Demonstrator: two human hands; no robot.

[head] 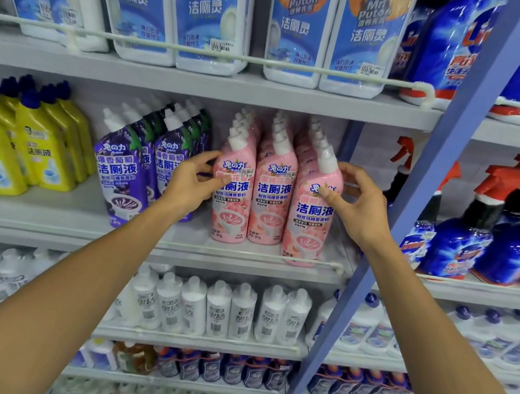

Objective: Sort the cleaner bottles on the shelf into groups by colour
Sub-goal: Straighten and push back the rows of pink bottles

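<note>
Three rows of pink cleaner bottles with white caps stand on the middle shelf. My left hand grips the front pink bottle of the left row, thumb on its label and fingers round its left side. My right hand grips the front pink bottle of the right row, which leans left at the wire rail. The middle pink row stands untouched between them. Purple bottles stand in rows left of the pink ones. Further left are yellow bottles with blue caps.
A blue upright post crosses the view right of the pink group. Blue spray bottles with red triggers stand beyond it. White bottles fill the shelf below; large blue-labelled jugs fill the shelf above. A thin wire rail edges the shelf.
</note>
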